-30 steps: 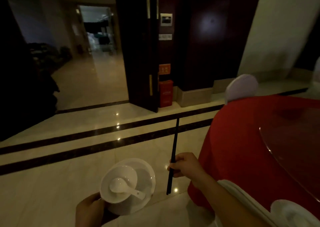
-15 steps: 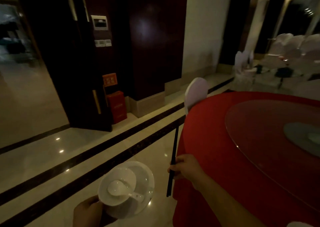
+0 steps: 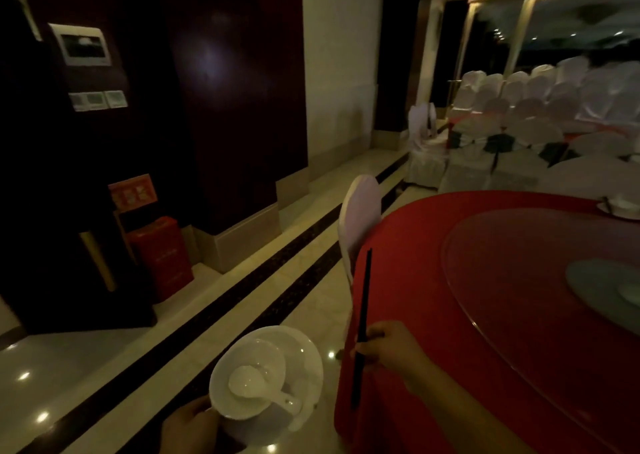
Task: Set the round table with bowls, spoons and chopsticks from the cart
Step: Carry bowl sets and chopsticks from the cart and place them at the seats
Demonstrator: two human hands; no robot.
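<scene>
My left hand [image 3: 188,426] grips a white plate [image 3: 308,356] at the bottom of the view. On the plate sits a white bowl [image 3: 221,384] with a white spoon [image 3: 256,384] lying in it. My right hand [image 3: 388,348] holds dark chopsticks [image 3: 363,315] nearly upright, just over the near left edge of the round table [image 3: 415,280] with its red cloth. A glass turntable [image 3: 519,263] covers the table's middle. One white place setting [image 3: 621,207] lies at the table's far right edge.
A white-covered chair [image 3: 360,221] stands against the table's left side. Polished floor with dark stripes runs to the left. A red box [image 3: 162,256] stands by the dark wall panel. Several white-covered chairs [image 3: 519,117] and tables fill the back right.
The view has swung right and more of the red table and the far chairs has come into sight. Both hands keep their hold and now sit closer to the table's edge.
</scene>
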